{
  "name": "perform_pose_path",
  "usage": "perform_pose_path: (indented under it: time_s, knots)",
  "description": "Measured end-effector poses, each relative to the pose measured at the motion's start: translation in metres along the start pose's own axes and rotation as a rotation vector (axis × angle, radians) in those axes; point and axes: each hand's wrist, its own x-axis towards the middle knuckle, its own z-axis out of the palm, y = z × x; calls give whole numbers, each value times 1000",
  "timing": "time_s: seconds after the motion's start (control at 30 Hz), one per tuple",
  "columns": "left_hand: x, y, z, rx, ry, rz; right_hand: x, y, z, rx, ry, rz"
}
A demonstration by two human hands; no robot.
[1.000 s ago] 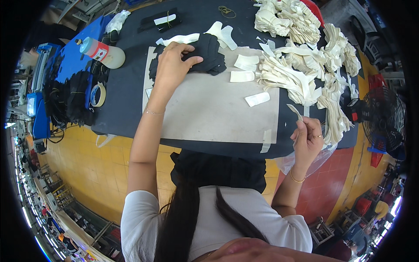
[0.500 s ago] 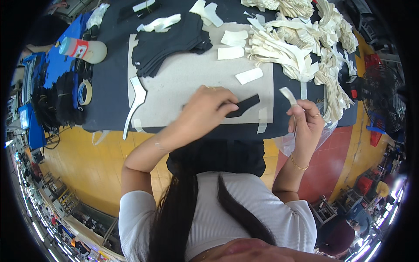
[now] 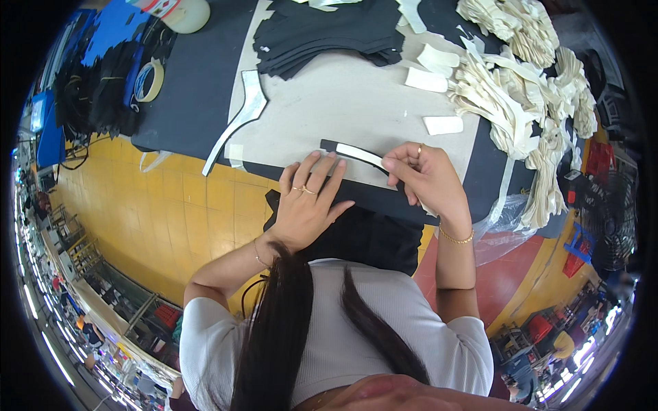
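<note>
A narrow white strip point(image 3: 358, 155) lies along a dark fabric piece point(image 3: 328, 144) near the front edge of the grey board point(image 3: 301, 116). Thumb and forefinger of my right hand point(image 3: 430, 179) pinch the strip's right end. My left hand point(image 3: 306, 198) is spread flat with its fingertips at the left end of the dark piece; whether they press on it I cannot tell. Much of the dark piece is hidden under the strip and my right hand. A curved, shiny metal-looking template point(image 3: 252, 104) rests to the left on the board, its narrow tail past the board's edge.
Stacked black fabric pieces point(image 3: 322, 44) lie at the board's far side. White pieces point(image 3: 444, 125) and bundles of cream strips point(image 3: 490, 106) are on the right. A tape roll point(image 3: 157, 81), a bottle point(image 3: 186, 15) and black bundles point(image 3: 110, 85) stand left; a plastic bag point(image 3: 504, 229) hangs right.
The white strip, held up in my right hand before, now lies on the dark piece. My left hand has drawn back toward me and flattened out. The view has shifted nearer the table's front.
</note>
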Motion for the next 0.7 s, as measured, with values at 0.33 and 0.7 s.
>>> perform_pose_path:
  time_s: [0.33,0.7]
  knots:
    - [4,-3,4,125,57,5,28,-1,17,-151,-42,35]
    - [2,-5,7,69,73,6,31,-2,17,-211,-28,55]
